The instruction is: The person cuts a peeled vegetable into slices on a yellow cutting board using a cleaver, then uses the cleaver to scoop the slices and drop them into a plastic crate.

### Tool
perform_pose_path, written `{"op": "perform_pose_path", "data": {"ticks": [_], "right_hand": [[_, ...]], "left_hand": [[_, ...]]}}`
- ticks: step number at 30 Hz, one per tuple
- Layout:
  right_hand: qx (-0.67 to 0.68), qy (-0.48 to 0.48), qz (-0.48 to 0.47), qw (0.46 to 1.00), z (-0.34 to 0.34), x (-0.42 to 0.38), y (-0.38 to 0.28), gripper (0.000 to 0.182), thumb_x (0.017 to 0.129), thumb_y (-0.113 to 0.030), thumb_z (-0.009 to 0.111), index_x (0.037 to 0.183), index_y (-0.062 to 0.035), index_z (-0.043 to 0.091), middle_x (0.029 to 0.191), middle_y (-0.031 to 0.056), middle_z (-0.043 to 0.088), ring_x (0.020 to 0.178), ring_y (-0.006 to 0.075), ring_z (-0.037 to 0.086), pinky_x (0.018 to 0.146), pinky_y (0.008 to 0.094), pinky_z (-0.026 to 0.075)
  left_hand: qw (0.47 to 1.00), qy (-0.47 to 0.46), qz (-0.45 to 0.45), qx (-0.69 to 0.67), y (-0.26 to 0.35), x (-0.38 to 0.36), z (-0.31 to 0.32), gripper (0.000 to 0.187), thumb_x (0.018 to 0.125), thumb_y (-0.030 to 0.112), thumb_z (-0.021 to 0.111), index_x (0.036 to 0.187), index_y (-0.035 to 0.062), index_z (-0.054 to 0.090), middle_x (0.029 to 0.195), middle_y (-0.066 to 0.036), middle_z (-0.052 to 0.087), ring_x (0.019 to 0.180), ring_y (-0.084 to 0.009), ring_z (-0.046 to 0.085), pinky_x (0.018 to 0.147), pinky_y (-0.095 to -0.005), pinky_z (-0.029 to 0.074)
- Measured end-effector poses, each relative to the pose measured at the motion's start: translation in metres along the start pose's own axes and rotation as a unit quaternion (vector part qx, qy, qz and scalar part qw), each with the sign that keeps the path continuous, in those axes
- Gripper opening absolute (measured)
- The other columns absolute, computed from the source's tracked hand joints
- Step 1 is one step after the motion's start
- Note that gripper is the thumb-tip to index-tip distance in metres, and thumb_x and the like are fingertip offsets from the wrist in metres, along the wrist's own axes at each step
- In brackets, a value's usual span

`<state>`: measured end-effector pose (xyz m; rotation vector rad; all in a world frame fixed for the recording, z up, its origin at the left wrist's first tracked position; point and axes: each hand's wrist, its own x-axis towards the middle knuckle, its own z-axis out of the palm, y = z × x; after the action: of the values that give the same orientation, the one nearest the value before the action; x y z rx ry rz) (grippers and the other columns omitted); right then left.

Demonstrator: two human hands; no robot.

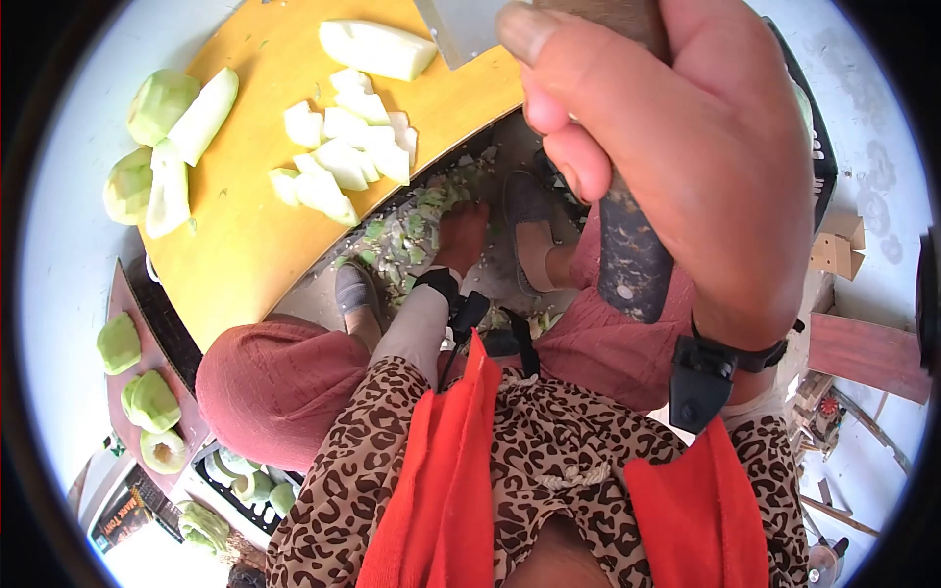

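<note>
My right hand [686,147], large at the upper right, is closed around the dark, worn handle [632,255] of a knife. Part of its metal blade [461,27] shows at the top edge, over the yellow tabletop [235,265]. My left hand [464,235] hangs low beyond the table's edge, above the scrap-covered floor; its fingers are too small and foreshortened to read. Several pale green-white cut chunks [343,162] lie on the tabletop, with a long peeled piece [377,49] behind them.
Green pieces [162,108] and pale slices [169,191] sit at the table's left. More peeled green pieces [149,402] rest on a lower board, near a black crate [257,510] of pieces. A cardboard box [838,247] and a reddish board [867,355] are at the right.
</note>
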<state>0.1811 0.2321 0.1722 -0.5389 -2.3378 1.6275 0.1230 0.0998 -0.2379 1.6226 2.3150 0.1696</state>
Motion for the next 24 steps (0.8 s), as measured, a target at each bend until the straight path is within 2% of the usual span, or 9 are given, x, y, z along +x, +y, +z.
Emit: {"op": "perform_pose_path", "data": {"ticks": [4,7,15,16,17,19,20,23,24], "right_hand": [[0.033,-0.013,0.021,0.999,0.0,0.005,-0.005,0.014,0.085,-0.009,0.051,0.081,0.0044,0.052,0.059,0.0036,0.051,0.05,0.0096,0.043,0.045,0.0292,0.035],[0.054,-0.025,0.029,0.998,0.001,0.008,-0.012,0.014,0.085,-0.009,0.051,0.081,0.0044,0.052,0.059,0.0035,0.05,0.05,0.0095,0.043,0.045,0.0293,0.035],[0.03,-0.002,0.012,0.999,0.004,0.008,-0.011,0.015,0.085,-0.009,0.049,0.081,0.0047,0.051,0.057,0.0039,0.048,0.05,0.0102,0.041,0.046,0.0298,0.034],[-0.004,0.001,0.026,1.0,0.006,0.009,-0.011,0.015,0.085,-0.009,0.049,0.08,0.0048,0.051,0.057,0.0041,0.048,0.05,0.0107,0.042,0.046,0.0302,0.035],[-0.015,0.008,0.033,0.999,0.007,0.01,-0.012,0.015,0.085,-0.009,0.049,0.08,0.0048,0.051,0.058,0.0045,0.048,0.051,0.0114,0.042,0.046,0.0308,0.035],[-0.013,0.025,0.036,0.999,0.01,0.009,-0.009,0.015,0.085,-0.009,0.049,0.079,0.0048,0.052,0.058,0.0054,0.049,0.051,0.0128,0.044,0.047,0.0319,0.036],[-0.018,0.029,0.053,0.998,0.012,0.009,-0.011,0.016,0.085,-0.009,0.049,0.078,0.0048,0.052,0.058,0.0059,0.05,0.051,0.0133,0.045,0.047,0.0323,0.037],[-0.045,0.025,0.088,0.995,0.015,0.011,-0.021,0.017,0.085,-0.009,0.049,0.075,0.0046,0.052,0.058,0.0072,0.05,0.051,0.0146,0.047,0.047,0.0331,0.038],[-0.044,0.017,0.072,0.996,0.015,0.01,-0.019,0.018,0.085,-0.01,0.049,0.074,0.0046,0.052,0.058,0.0075,0.051,0.051,0.0149,0.047,0.047,0.0332,0.038]], "left_hand": [[0.996,0.093,-0.002,0.007,-0.002,-0.003,0.019,0.021,0.078,0.009,0.061,0.098,0.0096,0.062,0.097,-0.009,0.062,0.096,-0.0277,0.06,0.076,-0.0406,0.052],[0.999,-0.028,-0.031,-0.013,-0.003,-0.007,0.002,0.024,0.076,0.009,0.063,0.1,0.0102,0.064,0.098,-0.008,0.062,0.099,-0.028,0.059,0.078,-0.0413,0.052],[0.93,0.04,-0.18,-0.317,-0.047,-0.026,0.009,0.016,0.069,0.01,0.067,0.084,0.0066,0.062,0.077,-0.016,0.064,0.071,-0.0317,0.063,0.067,-0.0388,0.051],[0.899,0.086,-0.201,-0.38,-0.052,-0.03,0.004,0.012,0.072,0.009,0.067,0.08,0.0058,0.058,0.069,-0.01,0.06,0.063,-0.0267,0.06,0.059,-0.0367,0.048],[0.837,0.054,-0.246,-0.485,-0.055,-0.034,-0.003,0.011,0.074,0.009,0.066,0.08,0.006,0.058,0.068,-0.008,0.059,0.061,-0.0247,0.059,0.057,-0.0356,0.048],[0.673,-0.009,-0.322,-0.666,-0.071,-0.036,-0.016,0.01,0.077,0.008,0.066,0.08,0.0065,0.057,0.067,-0.004,0.056,0.058,-0.0207,0.056,0.055,-0.0332,0.047],[0.642,-0.051,-0.29,-0.708,-0.081,-0.041,-0.023,0.009,0.081,0.006,0.063,0.084,0.0066,0.055,0.075,-0.002,0.056,0.064,-0.0165,0.056,0.059,-0.0283,0.049],[0.585,0.007,-0.264,-0.767,-0.084,-0.063,-0.029,0.014,0.08,0.003,0.061,0.091,0.0052,0.053,0.085,-0.005,0.057,0.072,-0.0169,0.057,0.069,-0.0287,0.05],[0.542,0.019,-0.346,-0.766,-0.083,-0.065,-0.031,0.019,0.081,0.002,0.06,0.096,0.0072,0.051,0.092,-0.006,0.059,0.081,-0.019,0.059,0.08,-0.0371,0.05]]}}
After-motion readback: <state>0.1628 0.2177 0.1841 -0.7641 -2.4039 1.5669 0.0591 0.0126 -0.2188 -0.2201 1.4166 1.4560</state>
